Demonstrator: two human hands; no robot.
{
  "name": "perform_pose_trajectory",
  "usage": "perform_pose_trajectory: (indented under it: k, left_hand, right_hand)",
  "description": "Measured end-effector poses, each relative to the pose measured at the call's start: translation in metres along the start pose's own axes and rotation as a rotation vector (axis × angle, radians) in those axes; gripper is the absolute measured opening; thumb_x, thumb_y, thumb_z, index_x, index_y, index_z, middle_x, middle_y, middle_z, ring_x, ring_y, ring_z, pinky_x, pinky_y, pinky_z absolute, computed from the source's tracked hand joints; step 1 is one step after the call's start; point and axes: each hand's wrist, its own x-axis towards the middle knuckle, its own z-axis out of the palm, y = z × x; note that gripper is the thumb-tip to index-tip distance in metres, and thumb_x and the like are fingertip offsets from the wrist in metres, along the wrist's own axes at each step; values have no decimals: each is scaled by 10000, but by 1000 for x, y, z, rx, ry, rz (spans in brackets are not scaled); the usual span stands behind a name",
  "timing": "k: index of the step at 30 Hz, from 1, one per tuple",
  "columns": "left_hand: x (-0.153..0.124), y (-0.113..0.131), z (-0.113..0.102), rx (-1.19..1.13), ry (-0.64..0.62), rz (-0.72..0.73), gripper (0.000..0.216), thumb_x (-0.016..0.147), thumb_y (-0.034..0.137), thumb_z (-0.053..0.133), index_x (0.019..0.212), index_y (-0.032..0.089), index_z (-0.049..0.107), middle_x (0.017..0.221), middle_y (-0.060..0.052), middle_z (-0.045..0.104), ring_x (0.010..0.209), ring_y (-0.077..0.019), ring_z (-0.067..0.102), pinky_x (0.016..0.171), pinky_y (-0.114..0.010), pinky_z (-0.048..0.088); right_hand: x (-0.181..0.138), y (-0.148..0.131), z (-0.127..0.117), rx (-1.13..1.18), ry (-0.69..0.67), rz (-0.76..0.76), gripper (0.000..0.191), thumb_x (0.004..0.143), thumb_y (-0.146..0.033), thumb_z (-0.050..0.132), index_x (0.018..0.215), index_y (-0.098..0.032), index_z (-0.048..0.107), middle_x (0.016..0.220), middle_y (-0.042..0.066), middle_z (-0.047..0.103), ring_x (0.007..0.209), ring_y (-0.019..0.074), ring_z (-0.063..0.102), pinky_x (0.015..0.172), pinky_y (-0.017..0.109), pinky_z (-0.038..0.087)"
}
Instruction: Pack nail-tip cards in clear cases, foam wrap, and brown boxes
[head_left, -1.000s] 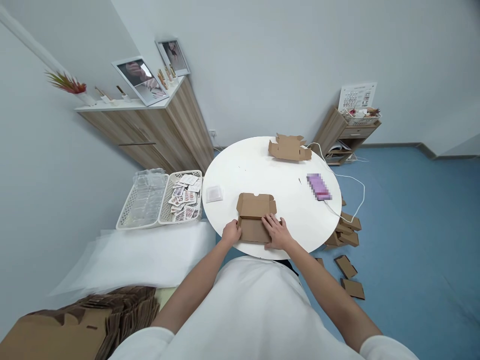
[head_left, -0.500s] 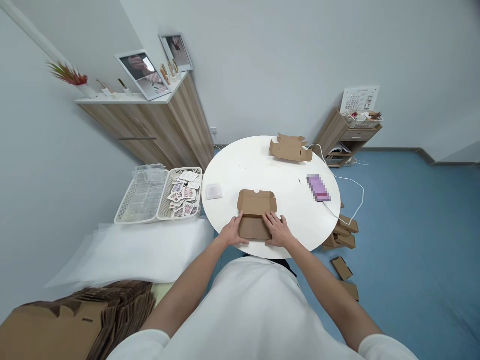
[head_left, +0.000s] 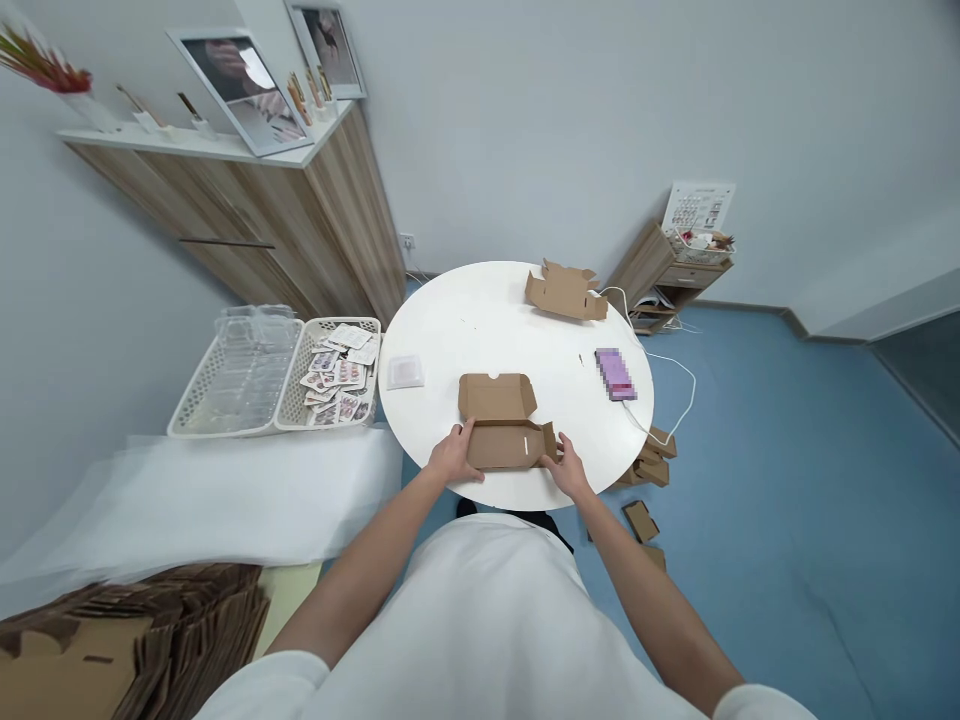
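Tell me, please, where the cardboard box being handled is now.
In the head view, the cardboard box lies on the near side of the white table, between the left hand and the right hand.

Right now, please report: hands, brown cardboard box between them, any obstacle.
Left hand, right hand at opposite ends of brown cardboard box. Lid open. Flapped cardboard piece farther back, not obstructing.

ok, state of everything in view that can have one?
Cardboard box: part-folded, lid open
Left hand: touching box's left end
Right hand: touching box's right end
Far cardboard piece: part-folded, open
Purple device: lying flat; on or off unclear
Left basket: holding clear cases
Right basket: holding printed cards
Cabinet drawer: shut
Cardboard stack: flat
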Motion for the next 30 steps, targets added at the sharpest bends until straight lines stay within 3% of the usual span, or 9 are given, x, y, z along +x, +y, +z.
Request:
perform_pose_trajectory:
  k: [3, 6, 12, 17, 21, 24, 27, 30]
  left_hand:
    - [3, 8, 4, 2, 12, -12, 1189, 383, 490, 733, 1334, 232, 68, 1155, -135, 418, 967, -301, 526, 715, -335, 431]
    - [5, 17, 8, -12, 28, -39, 1181, 375, 492, 735, 1330, 226, 92, 1145, -144, 426, 940, -303, 535, 707, -344, 431]
    - [6, 28, 16, -78, 44, -64, 1187, 364, 495, 745, 1332, 240, 106, 1149, -140, 425, 923, -298, 548, 741, -356, 418]
    - [6, 27, 19, -103, 72, -56, 1213, 351, 553, 735, 1340, 258, 98, 1148, -133, 435, 921, -300, 547, 741, -350, 413]
    - [3, 25, 25, -147, 79, -33, 1022, 539, 614, 612, 1348, 252, 102, 1108, -126, 466, 917, -291, 549, 732, -342, 404]
    - [-3, 24, 36, -227, 134, -29, 730, 764, 489, 439, 1354, 248, 82, 1066, -106, 493, 872, -242, 564, 722, -327, 405]
    - [-11, 25, 50, -364, 237, -34, 683, 805, 346, 414, 1358, 190, 46, 1081, -114, 490, 907, -211, 539, 740, -309, 415]
    - [-13, 28, 62, -473, 290, -48, 620, 797, 292, 426, 1337, 163, 151, 1083, -116, 489, 860, -182, 537, 773, -316, 419]
  right_hand:
    - [3, -6, -5, 74, 17, 26, 502, 757, -270, 370, 1250, -179, 354, 1123, 95, 548, 879, 179, 582, 791, 339, 450]
    - [4, -21, -9, 80, 20, -46, 426, 762, -232, 312, 1160, -187, 458, 1078, 74, 572, 834, 165, 578, 759, 322, 466]
    - [3, -35, -4, -69, 14, -155, 430, 691, -334, 482, 1091, -178, 500, 1086, 104, 526, 835, 192, 554, 713, 327, 464]
    - [17, -27, 0, -70, 50, -2, 269, 697, -358, 454, 908, -197, 494, 858, 43, 583, 671, 166, 548, 625, 302, 424]
    - [25, -21, 1, -137, 76, 78, 222, 650, -309, 472, 847, -212, 440, 679, -11, 547, 615, 162, 517, 556, 265, 364]
    - [25, -18, 2, -169, 46, 71, 141, 636, -263, 444, 767, -218, 414, 612, -34, 500, 563, 150, 478, 524, 251, 327]
    - [23, -15, 4, -156, 49, 66, 123, 628, -240, 429, 745, -219, 400, 579, -48, 470, 524, 140, 440, 510, 245, 307]
    - [23, -12, 3, -120, 66, 69, 119, 642, -247, 421, 758, -217, 421, 566, -49, 463, 524, 141, 436, 515, 247, 312]
